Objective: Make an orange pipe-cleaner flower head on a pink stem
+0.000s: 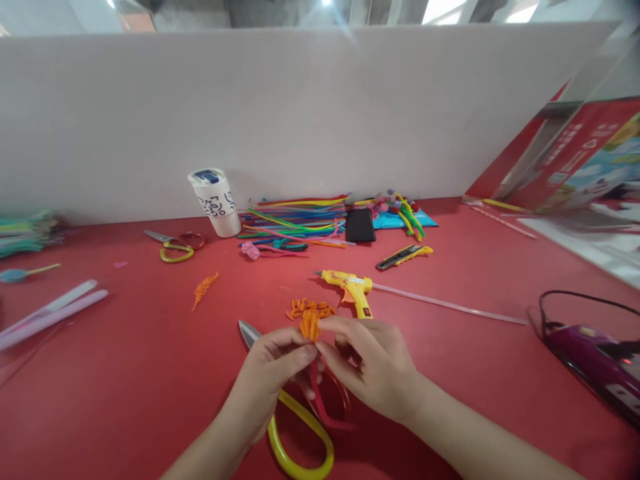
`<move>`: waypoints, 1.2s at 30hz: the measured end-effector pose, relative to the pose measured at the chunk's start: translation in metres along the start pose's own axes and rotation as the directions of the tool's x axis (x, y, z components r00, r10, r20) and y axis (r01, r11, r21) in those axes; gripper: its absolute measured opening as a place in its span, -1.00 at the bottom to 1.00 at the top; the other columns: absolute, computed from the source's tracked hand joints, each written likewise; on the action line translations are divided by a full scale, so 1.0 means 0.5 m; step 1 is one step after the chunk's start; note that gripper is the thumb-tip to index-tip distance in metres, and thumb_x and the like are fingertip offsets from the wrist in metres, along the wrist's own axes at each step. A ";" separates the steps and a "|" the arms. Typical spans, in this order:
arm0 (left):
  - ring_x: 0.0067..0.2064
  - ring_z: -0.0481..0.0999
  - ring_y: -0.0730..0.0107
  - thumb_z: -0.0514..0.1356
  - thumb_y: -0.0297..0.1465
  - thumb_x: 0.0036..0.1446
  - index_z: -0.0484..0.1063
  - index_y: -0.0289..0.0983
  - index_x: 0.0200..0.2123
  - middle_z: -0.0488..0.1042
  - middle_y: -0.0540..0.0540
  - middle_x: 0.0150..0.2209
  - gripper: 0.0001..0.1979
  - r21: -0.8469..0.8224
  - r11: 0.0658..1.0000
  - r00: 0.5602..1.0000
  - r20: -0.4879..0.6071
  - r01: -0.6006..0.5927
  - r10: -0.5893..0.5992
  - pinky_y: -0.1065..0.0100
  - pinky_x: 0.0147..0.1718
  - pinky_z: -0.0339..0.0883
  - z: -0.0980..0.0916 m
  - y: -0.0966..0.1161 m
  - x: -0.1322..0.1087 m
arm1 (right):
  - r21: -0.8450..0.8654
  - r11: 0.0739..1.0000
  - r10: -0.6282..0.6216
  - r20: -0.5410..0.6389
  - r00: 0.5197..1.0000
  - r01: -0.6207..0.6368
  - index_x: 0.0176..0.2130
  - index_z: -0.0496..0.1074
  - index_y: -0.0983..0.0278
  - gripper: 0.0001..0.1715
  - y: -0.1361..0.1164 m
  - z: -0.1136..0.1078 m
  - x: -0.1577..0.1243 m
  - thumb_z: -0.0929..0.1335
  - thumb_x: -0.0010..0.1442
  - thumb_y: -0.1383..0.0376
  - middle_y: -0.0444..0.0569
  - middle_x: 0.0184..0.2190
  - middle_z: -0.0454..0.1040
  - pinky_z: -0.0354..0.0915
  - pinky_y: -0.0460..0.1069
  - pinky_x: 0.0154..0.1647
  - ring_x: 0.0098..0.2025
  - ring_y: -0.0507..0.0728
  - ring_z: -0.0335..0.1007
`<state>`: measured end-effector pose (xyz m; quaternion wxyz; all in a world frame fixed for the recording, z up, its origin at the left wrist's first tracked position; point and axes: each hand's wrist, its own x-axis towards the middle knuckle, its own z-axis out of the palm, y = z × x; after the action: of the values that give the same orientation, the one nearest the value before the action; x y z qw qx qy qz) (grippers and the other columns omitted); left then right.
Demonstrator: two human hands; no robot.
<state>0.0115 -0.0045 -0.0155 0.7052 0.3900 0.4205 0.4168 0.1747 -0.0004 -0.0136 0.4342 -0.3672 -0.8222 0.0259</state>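
Note:
Over the red table, my left hand pinches a pipe-cleaner flower just under its orange head. Its dark pink stem bends down and to the right below my fingers. My right hand is closed in at the flower's right side, index fingertip against the orange pieces and thumb by the stem. Behind the flower lies a small pile of short orange pieces. Large scissors with a yellow handle lie beneath my hands, blade tips showing at the left. A yellow glue gun rests just beyond my right hand.
Beyond lie a utility knife, a black flat object, coloured pipe cleaners and a white tumbler. Smaller scissors and an orange twisted piece are left. A purple power strip sits right; a white partition stands behind.

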 end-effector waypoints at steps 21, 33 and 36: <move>-0.27 0.52 0.23 0.25 -0.51 -0.02 0.61 -0.12 -0.35 0.58 -0.12 -0.30 -0.80 0.504 0.657 0.785 0.072 -0.561 0.615 0.36 -0.27 0.36 -0.011 0.001 -0.030 | 0.107 0.982 -0.148 -0.102 0.984 0.158 -0.25 0.27 0.29 -0.89 -0.029 -0.016 0.000 0.32 0.15 0.38 -0.16 -0.58 0.41 0.18 -0.10 -0.50 -0.58 -0.01 0.28; -0.24 0.53 0.41 0.18 -0.55 0.06 0.52 -0.15 -0.28 0.55 -0.03 -0.26 -0.79 0.541 0.499 0.678 0.197 -0.677 0.708 0.46 -0.23 0.38 -0.014 -0.008 -0.026 | 0.096 0.971 -0.204 -0.127 0.971 0.217 -0.34 0.26 0.29 -0.90 -0.030 -0.017 0.004 0.28 0.14 0.47 -0.17 -0.61 0.37 0.06 -0.08 -0.58 -0.62 -0.02 0.13; -0.25 0.53 0.40 0.18 -0.57 0.06 0.51 -0.15 -0.26 0.55 -0.03 -0.28 -0.76 0.548 0.503 0.690 0.204 -0.669 0.695 0.46 -0.25 0.40 -0.014 -0.008 -0.026 | 0.045 0.948 -0.312 -0.070 0.947 0.316 -0.28 0.27 0.31 -0.87 -0.025 -0.022 0.003 0.24 0.14 0.50 -0.16 -0.63 0.35 0.02 -0.06 -0.60 -0.63 0.01 0.11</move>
<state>0.0024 -0.0167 -0.0180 0.3188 0.7106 0.3536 0.5180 0.1750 -0.0116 -0.0014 0.4682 -0.2202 -0.8551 -0.0323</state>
